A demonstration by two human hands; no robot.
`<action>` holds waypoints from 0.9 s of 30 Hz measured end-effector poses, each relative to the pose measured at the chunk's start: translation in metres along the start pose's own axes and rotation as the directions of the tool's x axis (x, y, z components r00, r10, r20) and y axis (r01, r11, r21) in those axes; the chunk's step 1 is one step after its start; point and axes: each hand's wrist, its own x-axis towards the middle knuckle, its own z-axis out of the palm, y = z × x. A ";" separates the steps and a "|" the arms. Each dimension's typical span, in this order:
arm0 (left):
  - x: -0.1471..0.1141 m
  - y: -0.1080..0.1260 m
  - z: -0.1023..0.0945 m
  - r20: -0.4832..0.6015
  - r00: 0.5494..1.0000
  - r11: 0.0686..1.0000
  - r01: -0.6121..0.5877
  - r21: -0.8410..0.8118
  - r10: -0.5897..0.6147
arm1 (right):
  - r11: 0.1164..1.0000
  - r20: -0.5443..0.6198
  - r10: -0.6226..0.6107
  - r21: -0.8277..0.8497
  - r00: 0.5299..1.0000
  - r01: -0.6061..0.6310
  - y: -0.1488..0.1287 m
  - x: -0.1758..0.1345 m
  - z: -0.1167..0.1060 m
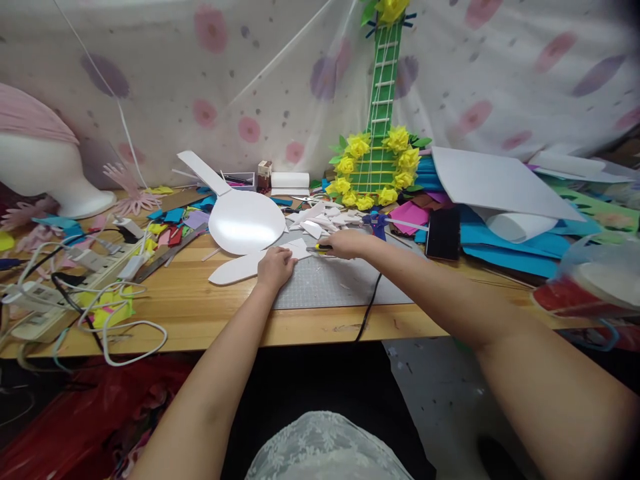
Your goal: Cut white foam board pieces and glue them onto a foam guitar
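Note:
My right hand (346,244) is closed around a yellow-and-black utility knife (324,249), its blade pointing left at the end of a white foam board piece (234,269). Bunched fingers of my left hand (276,268) press that leaf-shaped piece down, holding it partly over the grey cutting mat (320,287). Just behind lies a white round foam board shape (247,223) with a long neck. White offcuts (325,217) are heaped behind the knife.
A green paper guitar with yellow flowers (383,120) stands at the back. A blue glue gun (376,223) and a black phone (443,235) lie right of the mat. Power strips with cables (95,273) crowd the left. A plastic cup (590,283) stands at the right edge.

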 end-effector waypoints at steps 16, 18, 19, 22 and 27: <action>0.000 -0.004 0.000 -0.072 0.988 0.987 -0.130 0.092 0.137 | 0.875 0.050 0.103 0.471 0.993 -0.114 0.020 -0.010 0.008; -0.001 -0.005 0.000 -0.068 0.989 0.987 -0.124 0.104 0.132 | 0.875 0.012 0.125 0.470 0.992 -0.116 0.016 -0.005 0.009; -0.002 -0.004 0.000 -0.062 0.990 0.987 -0.117 0.106 0.124 | 0.882 -0.002 0.128 0.458 0.992 -0.113 0.013 -0.003 0.009; -0.001 0.002 -0.002 -0.034 0.999 0.988 -0.036 0.147 0.042 | 0.908 -0.039 0.145 0.403 0.989 -0.117 0.002 0.004 0.011; 0.011 0.033 -0.011 0.097 0.983 0.946 0.124 0.299 -0.159 | 0.933 -0.137 0.211 0.325 0.968 -0.157 -0.015 0.018 0.010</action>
